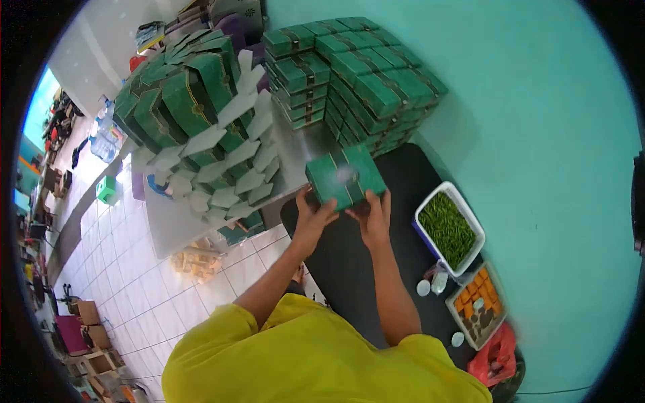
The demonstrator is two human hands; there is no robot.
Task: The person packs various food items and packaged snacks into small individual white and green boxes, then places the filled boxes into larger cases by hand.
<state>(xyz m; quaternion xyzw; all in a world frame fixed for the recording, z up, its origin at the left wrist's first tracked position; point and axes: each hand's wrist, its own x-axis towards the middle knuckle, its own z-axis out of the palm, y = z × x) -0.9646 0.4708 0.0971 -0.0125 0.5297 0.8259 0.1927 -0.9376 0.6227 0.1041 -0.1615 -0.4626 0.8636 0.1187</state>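
Between my two hands is a closed green box (346, 176) with a dark band, held over the black table (336, 252). My left hand (312, 218) grips its near left corner, fingers wrapped at the edge. On the near right side, my right hand (373, 213) grips it too. Just beyond it rises a stack of closed green boxes (376, 74). To the left, open green boxes (181, 101) with pale flaps are piled on a light table (164, 225). The undersides of my fingers are hidden.
Right of my hands stands a white tub (480, 235) of green chillies (447, 228). Nearer me are a tray (498, 326) of orange pieces (480, 292), small white lids (423, 287) and a red plastic bag (496, 356). A turquoise wall (564, 201) borders the table's right side.
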